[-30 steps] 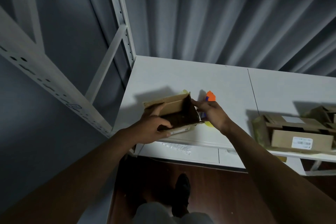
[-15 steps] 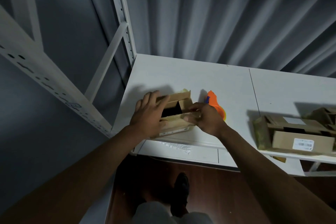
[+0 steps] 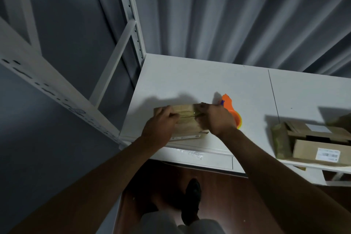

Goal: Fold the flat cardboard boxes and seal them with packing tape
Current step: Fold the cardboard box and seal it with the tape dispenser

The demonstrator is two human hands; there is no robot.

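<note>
The small cardboard box (image 3: pixel 187 119) sat at the table's (image 3: pixel 190 81) near left corner. The left hand (image 3: pixel 161 125) and right hand (image 3: pixel 216 119) pressed its top flaps shut, fingers curled over the seam. It looked light and stiff but crushable, best held by its edges. The orange tape dispenser (image 3: pixel 230 109) was half hidden behind the right hand; the seam was blurred.

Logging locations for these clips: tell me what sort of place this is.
Probably a small packing or storage room: a white metal shelving rack, an orange tape dispenser on a white table, and piled cardboard boxes.
</note>
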